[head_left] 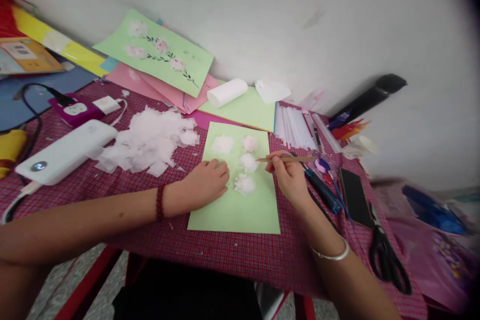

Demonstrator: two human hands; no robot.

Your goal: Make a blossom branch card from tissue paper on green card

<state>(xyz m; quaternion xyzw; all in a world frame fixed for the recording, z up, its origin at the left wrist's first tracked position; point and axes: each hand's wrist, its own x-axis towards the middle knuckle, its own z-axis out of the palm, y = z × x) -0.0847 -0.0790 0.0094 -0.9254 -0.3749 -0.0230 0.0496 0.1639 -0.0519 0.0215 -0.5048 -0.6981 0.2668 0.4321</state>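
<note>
A light green sheet of paper (234, 215) lies on the checked tablecloth, bearing several fluffy white and pale pink tufts, like paper flowers. My left hand (208, 182) rests on the sheet's left side, fingers slightly bent and holding nothing. In my right hand (288, 175), at the right edge of the sheet, is a thin brown pointed stick (296, 159), pinched between thumb and fingers. Its tip touches or nearly touches the middle tuft (249, 162). Left of the sheet is a heap of torn white tissue pieces (150, 137).
A white power bank (67, 152) and purple socket block (73, 110) sit at left. Behind are a flower picture (161, 55), a white roll (227, 92) and white sticks (294, 127). Rightward lie a blue pen-like tool (322, 190), a phone (355, 195) and black scissors (386, 257).
</note>
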